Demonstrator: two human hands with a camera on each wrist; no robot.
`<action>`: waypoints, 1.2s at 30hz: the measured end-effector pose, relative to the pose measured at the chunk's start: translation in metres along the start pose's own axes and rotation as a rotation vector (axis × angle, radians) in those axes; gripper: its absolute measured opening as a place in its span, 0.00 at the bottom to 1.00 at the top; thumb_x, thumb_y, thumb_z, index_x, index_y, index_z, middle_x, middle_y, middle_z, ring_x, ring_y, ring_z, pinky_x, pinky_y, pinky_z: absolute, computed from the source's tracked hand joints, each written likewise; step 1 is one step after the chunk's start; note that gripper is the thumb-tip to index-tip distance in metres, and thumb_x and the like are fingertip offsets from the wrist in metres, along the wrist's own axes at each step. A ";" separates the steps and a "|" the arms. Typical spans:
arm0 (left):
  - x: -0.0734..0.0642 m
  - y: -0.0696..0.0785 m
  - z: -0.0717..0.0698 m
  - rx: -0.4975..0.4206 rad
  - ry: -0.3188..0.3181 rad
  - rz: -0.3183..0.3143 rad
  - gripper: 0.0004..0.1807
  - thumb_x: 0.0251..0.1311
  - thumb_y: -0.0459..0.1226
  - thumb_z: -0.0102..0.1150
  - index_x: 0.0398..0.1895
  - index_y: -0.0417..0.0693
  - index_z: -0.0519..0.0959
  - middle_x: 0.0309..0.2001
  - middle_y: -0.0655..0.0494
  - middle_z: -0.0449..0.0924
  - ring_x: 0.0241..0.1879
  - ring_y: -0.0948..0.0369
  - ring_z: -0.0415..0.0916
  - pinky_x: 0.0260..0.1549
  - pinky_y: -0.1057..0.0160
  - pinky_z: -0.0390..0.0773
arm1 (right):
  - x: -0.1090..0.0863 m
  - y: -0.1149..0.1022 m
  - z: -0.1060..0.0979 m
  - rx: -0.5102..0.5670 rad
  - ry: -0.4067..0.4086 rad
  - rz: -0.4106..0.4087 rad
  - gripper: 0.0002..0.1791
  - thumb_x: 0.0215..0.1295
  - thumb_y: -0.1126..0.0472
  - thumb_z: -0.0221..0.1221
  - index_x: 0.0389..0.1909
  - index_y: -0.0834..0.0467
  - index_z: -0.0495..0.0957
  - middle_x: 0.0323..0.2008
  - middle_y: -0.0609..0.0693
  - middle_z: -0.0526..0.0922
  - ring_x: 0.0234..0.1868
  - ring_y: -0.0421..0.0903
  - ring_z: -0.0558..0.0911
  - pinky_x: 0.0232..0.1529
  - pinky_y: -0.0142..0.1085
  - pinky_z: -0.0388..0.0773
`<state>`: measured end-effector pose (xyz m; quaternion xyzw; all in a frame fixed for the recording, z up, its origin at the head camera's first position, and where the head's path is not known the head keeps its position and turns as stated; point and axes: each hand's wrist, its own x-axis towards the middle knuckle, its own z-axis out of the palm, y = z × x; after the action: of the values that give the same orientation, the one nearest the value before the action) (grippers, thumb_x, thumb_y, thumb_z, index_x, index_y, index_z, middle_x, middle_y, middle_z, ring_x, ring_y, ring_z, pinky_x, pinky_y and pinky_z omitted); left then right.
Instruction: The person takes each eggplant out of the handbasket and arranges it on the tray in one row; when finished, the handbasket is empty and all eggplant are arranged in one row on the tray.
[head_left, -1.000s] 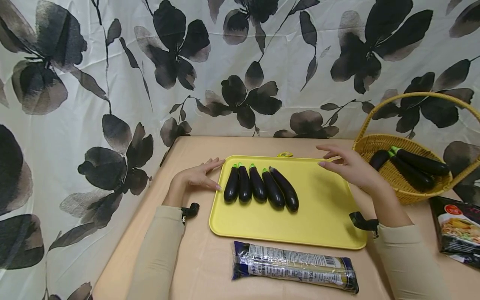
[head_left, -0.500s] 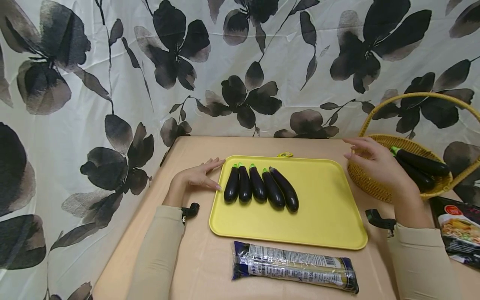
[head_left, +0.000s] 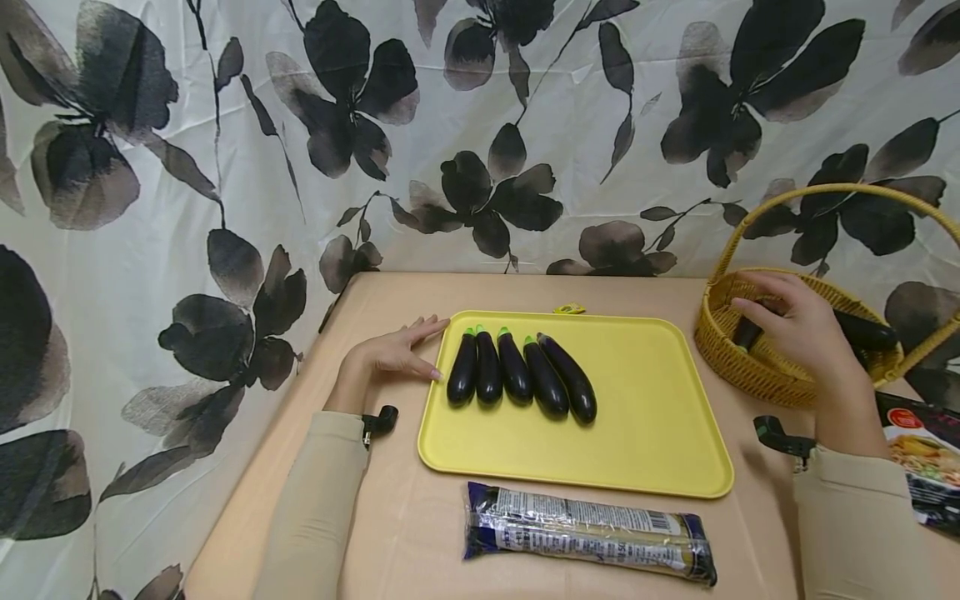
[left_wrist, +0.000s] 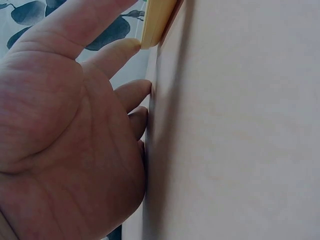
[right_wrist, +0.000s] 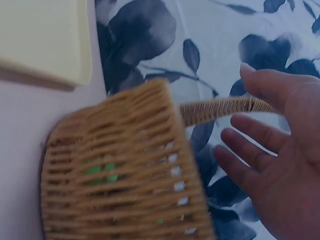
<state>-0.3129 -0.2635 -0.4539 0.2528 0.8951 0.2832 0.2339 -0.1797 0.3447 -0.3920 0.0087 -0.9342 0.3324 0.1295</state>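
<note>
Yellow in my head view, the tray point(head_left: 645, 442) is carrying five eggplants point(head_left: 515, 371) by its left edge, the left hand point(head_left: 390, 354) touching it, fingers extended. Off the right edge, the right hand point(head_left: 802, 325), loosely spread, is hovering over the basket point(head_left: 738, 371), partly hiding other eggplants point(head_left: 866, 331); a packet point(head_left: 592, 533) is lying along the near edge. At the left wrist, a fingertip point(left_wrist: 134, 46) is touching the tray; at the right, wickerwork point(right_wrist: 125, 192) is blocking my sight inside.

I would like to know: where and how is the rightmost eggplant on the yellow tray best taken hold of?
Probably round the middle of the rightmost eggplant, from above and its right. Its long, rounded body thickens away from the narrow stem end. The yellow tray is bare on that side, while the neighbouring eggplant lies close on its left.
</note>
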 end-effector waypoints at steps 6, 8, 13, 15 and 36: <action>0.000 0.000 0.000 0.002 0.000 0.000 0.64 0.47 0.57 0.81 0.85 0.71 0.51 0.87 0.56 0.35 0.85 0.51 0.24 0.81 0.40 0.27 | -0.001 0.019 -0.002 -0.027 0.004 0.035 0.34 0.80 0.43 0.51 0.81 0.53 0.62 0.79 0.69 0.56 0.76 0.77 0.56 0.67 0.78 0.54; -0.001 0.000 0.000 0.005 -0.001 0.000 0.64 0.47 0.57 0.81 0.85 0.71 0.51 0.87 0.56 0.35 0.85 0.51 0.24 0.81 0.40 0.27 | -0.002 0.025 -0.003 -0.044 0.012 0.039 0.34 0.81 0.44 0.51 0.81 0.52 0.60 0.79 0.69 0.55 0.76 0.77 0.55 0.68 0.78 0.53; -0.001 0.000 0.001 0.012 -0.004 0.004 0.63 0.48 0.57 0.81 0.85 0.69 0.50 0.87 0.54 0.35 0.85 0.49 0.24 0.80 0.38 0.27 | -0.007 0.039 -0.007 -0.087 0.037 0.040 0.33 0.82 0.48 0.51 0.81 0.55 0.60 0.78 0.72 0.55 0.77 0.77 0.53 0.71 0.77 0.48; -0.001 0.000 0.001 0.012 -0.005 0.006 0.63 0.49 0.57 0.80 0.85 0.68 0.50 0.87 0.53 0.35 0.85 0.48 0.24 0.80 0.37 0.27 | -0.009 0.045 -0.009 -0.103 0.052 0.036 0.32 0.82 0.50 0.52 0.80 0.57 0.61 0.77 0.74 0.56 0.77 0.78 0.52 0.72 0.77 0.46; -0.003 0.003 -0.002 -0.003 -0.010 -0.010 0.64 0.47 0.56 0.81 0.85 0.67 0.51 0.86 0.53 0.34 0.85 0.49 0.23 0.80 0.37 0.27 | -0.015 0.069 -0.016 -0.284 0.107 0.335 0.39 0.80 0.47 0.53 0.81 0.63 0.52 0.77 0.79 0.44 0.75 0.84 0.42 0.72 0.78 0.35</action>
<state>-0.3108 -0.2635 -0.4495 0.2495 0.8947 0.2823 0.2402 -0.1689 0.4076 -0.4261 -0.1827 -0.9518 0.2142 0.1216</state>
